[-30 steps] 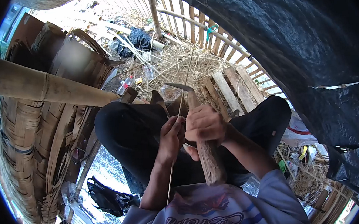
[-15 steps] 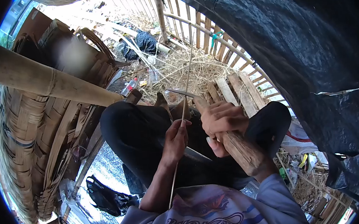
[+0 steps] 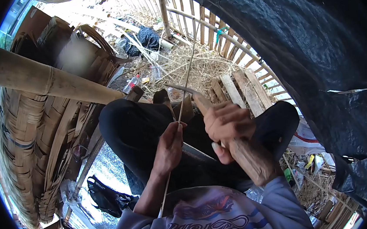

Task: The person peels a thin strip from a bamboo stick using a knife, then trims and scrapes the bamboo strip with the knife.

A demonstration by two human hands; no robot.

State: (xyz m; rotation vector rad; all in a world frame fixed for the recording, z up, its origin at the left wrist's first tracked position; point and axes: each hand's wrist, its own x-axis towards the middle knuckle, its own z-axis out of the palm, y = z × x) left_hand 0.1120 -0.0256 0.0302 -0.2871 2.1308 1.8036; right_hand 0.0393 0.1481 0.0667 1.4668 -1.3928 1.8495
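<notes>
My left hand (image 3: 169,146) is closed in a pinch on a long thin bamboo strip (image 3: 192,61), which runs from beside my torso up past my knees toward the fence. My right hand (image 3: 229,128) wraps round the thick wooden handle (image 3: 252,163) of a knife; the handle's butt end reaches back along my forearm. The knife's narrow, curved dark blade (image 3: 179,88) points to the left and crosses the strip a little beyond my left hand. Where they cross, blade and strip appear to touch.
A thick bamboo pole (image 3: 54,80) slants across the left, before rolled woven bamboo mats (image 3: 29,149). Dark plastic sheeting (image 3: 308,47) hangs at the right. Ahead lie bamboo shavings (image 3: 201,69), wooden slats (image 3: 242,89) and a slatted fence (image 3: 211,29). A black plastic bag (image 3: 108,197) lies lower left.
My left hand has moved slightly left and down toward me, and the strip's near part has shifted left with it. The knife tip has moved a little left and up.
</notes>
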